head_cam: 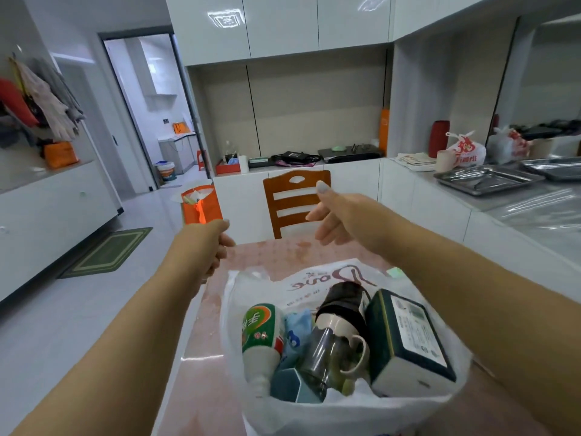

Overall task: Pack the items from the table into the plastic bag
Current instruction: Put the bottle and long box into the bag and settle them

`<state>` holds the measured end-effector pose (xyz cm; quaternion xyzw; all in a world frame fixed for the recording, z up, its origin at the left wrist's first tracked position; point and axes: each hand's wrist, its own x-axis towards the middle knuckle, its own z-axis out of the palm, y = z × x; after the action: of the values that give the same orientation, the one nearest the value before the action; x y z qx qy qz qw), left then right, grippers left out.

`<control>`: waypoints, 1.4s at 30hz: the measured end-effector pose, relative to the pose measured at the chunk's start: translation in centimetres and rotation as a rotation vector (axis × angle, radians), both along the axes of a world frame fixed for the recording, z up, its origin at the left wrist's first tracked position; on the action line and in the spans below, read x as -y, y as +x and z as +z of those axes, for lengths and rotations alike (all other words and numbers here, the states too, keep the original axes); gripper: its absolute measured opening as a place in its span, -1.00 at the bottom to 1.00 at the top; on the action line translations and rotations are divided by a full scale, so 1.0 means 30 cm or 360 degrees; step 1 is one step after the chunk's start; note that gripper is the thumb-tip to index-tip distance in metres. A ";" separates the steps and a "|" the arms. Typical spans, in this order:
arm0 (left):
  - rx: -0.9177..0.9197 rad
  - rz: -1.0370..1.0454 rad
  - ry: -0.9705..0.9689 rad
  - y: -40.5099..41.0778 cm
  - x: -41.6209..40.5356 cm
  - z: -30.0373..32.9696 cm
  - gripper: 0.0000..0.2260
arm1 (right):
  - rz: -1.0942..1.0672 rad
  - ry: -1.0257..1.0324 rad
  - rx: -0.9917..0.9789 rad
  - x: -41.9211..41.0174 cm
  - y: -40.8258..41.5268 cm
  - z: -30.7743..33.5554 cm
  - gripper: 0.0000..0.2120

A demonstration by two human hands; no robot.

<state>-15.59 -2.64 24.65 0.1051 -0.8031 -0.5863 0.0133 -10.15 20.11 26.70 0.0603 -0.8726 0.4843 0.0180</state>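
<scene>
Plastic bag (330, 413) on table (283, 253), loaded: bottle (262, 335), glass jar (330, 350), box (405, 338). Film thin, load likely heavy; grip handles. Left hand (217, 243) fingers curled, right hand (336, 215) loose, both empty.

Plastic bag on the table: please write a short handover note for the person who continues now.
Left hand: loosely curled, empty, raised beyond the bag.
Right hand: open, empty, raised beyond the bag.
Plastic bag: open on the table, holding a white bottle, a blue packet, a glass cup, a dark green box and a small teal box.
Done: these items are packed.
Left: a small green thing shows behind the bag; check it, then close the bag.
</scene>
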 end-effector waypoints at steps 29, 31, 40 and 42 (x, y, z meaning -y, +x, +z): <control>0.0440 -0.0348 -0.1263 -0.732 -0.130 -0.896 -0.06 | 0.0102 0.0439 0.0803 -0.174 -0.626 -0.339 -0.40; 0.0411 -0.0344 -0.1221 -0.734 -0.112 -0.895 -0.09 | 0.0076 0.0430 0.0791 -0.178 -0.618 -0.339 -0.40; 0.0208 -0.0322 -0.0847 -0.660 -0.068 -0.619 -0.27 | -0.0025 0.0208 0.0644 -0.163 -0.521 -0.196 -0.44; 0.0129 -0.0342 -0.0838 -0.621 -0.066 -0.474 -0.28 | -0.0057 0.0119 0.0568 -0.163 -0.474 -0.126 -0.44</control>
<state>-34.21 -0.66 10.44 0.0358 -0.9342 -0.3509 -0.0541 -24.37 25.01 22.92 -0.0414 -0.8803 0.4542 -0.1307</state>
